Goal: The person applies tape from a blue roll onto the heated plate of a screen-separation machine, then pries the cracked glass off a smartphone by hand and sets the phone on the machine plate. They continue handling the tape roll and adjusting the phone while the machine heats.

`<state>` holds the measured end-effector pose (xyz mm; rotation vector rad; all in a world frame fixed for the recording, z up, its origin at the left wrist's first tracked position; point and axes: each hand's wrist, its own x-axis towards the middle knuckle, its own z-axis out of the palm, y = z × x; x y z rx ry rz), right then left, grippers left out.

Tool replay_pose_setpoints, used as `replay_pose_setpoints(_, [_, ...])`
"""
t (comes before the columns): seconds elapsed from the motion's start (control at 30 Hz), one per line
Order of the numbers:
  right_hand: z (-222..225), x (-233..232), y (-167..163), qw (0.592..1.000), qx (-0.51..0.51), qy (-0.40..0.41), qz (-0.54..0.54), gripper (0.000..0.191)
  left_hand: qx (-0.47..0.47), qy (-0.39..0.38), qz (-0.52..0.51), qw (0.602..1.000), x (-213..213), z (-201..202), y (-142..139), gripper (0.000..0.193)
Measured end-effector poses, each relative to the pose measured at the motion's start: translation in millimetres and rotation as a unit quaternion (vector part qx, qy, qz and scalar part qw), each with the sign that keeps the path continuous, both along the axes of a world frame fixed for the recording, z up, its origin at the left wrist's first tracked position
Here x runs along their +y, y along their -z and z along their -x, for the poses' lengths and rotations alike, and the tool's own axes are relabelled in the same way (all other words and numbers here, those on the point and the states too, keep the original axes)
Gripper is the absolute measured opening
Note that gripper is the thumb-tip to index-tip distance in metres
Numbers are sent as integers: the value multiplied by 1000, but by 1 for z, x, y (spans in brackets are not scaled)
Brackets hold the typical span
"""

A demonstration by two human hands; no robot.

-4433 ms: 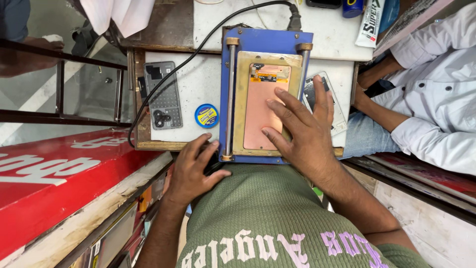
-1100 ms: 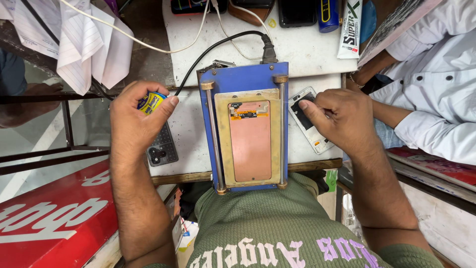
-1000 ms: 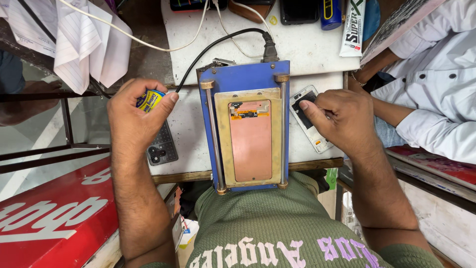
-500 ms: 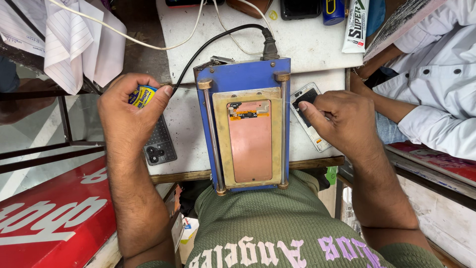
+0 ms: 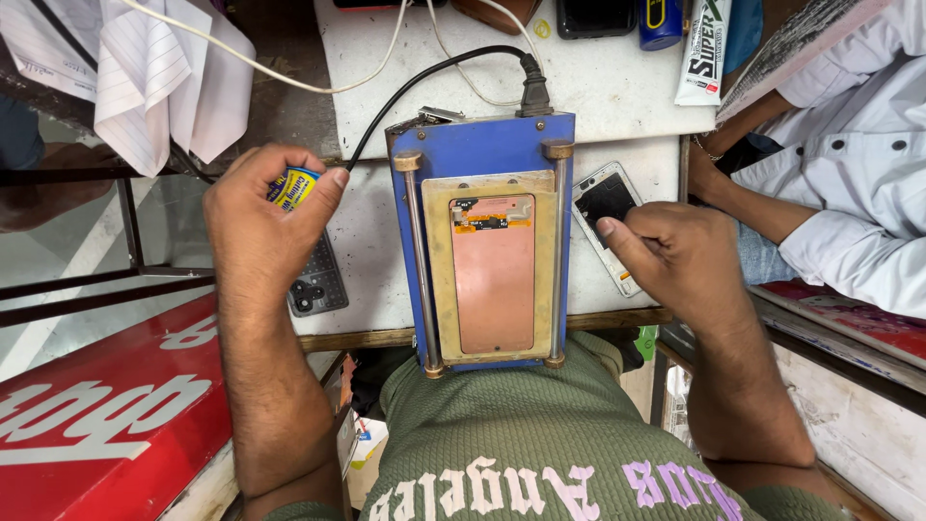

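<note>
Since the frame before, left hand (image 5: 265,232) had lifted slightly off the dark phone (image 5: 316,280). Blue separator machine (image 5: 487,241) lay between both hands. Right hand (image 5: 680,256) was curled, forefinger tip pressing white phone frame (image 5: 608,227). Left fingers were clenched round small blue-yellow tin (image 5: 292,186).

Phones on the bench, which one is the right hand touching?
The pale-framed phone lying right of the blue machine; the right hand rests on it. The dark phone lies mostly hidden under the left hand, which holds a small tin.
</note>
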<state>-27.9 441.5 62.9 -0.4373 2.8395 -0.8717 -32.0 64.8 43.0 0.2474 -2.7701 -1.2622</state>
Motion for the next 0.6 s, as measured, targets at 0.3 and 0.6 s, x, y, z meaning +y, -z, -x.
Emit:
replay_pose_setpoints(0.3, [-3, 7, 5, 999, -27, 4, 40, 41, -57, -22, -54, 997, -6, -6, 3, 18])
replay_pose_setpoints(0.6, [-10, 2, 7, 995, -58, 24, 82, 41, -76, -42, -93, 992, -14, -11, 6, 16])
